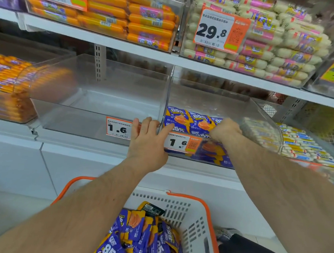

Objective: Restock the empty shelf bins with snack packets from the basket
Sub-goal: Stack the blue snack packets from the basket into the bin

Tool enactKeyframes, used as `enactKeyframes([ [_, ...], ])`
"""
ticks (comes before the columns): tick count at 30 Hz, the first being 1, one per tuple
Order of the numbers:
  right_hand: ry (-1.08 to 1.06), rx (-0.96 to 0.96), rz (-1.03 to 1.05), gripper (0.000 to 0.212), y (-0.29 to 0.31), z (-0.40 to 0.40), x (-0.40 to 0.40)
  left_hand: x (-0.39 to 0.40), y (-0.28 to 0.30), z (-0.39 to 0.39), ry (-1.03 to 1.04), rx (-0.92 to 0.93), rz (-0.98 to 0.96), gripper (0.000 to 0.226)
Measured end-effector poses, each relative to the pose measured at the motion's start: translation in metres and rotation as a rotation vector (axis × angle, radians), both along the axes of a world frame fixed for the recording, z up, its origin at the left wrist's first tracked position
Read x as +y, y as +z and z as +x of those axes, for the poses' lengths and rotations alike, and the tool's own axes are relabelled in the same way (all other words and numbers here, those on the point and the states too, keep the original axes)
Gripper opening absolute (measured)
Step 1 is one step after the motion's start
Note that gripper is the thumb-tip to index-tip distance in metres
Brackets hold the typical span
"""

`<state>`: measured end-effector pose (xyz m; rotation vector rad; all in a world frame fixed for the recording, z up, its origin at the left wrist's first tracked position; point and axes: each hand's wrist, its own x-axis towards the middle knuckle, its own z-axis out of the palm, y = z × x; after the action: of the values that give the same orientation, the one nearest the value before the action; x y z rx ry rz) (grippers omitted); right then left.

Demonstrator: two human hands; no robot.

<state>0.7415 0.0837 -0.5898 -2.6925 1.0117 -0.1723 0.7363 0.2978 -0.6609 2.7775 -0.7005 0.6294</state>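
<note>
- An empty clear bin (96, 101) sits just left of the part-filled bin (248, 112) on the shelf.
- The left hand (147, 142) rests with straight fingers on the front rims where the two bins meet.
- Purple snack packets (190, 121) stand in a row inside the part-filled bin.
- The right hand (225, 129) reaches into that bin; its fingers are hidden, so its grip cannot be told.
- Below the part-filled bin, a white basket (191, 217) holds more packets (140, 237).

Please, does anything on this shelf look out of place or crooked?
Yes. The empty clear plastic bin stands askew, its front corner lapping the neighbouring bin of purple snack packets. The left hand rests at that junction. The right hand reaches into the neighbouring bin. Nothing looks spilled or damaged.
</note>
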Motion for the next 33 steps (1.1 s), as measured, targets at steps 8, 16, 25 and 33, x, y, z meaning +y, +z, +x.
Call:
enactKeyframes([
  [8, 0.773, -0.723, -0.329, 0.021, -0.107, -0.073, 0.076, 0.039, -0.062, -0.062, -0.097, 0.277, -0.22, 0.096],
  [16, 0.885, 0.95, 0.036, 0.027, -0.271, -0.145, 0.13, 0.088, -0.15, -0.135, 0.028, 0.936, -0.215, 0.069],
  [25, 0.844, 0.986, 0.03, 0.036, -0.294, -0.173, 0.139, 0.095, -0.16, -0.146, 0.069, 1.054, -0.28, 0.064],
  [33, 0.774, 0.826, -0.032, 0.018, -0.291, -0.183, 0.16, 0.094, -0.158, -0.148, 0.071, 1.079, -0.29, 0.062],
])
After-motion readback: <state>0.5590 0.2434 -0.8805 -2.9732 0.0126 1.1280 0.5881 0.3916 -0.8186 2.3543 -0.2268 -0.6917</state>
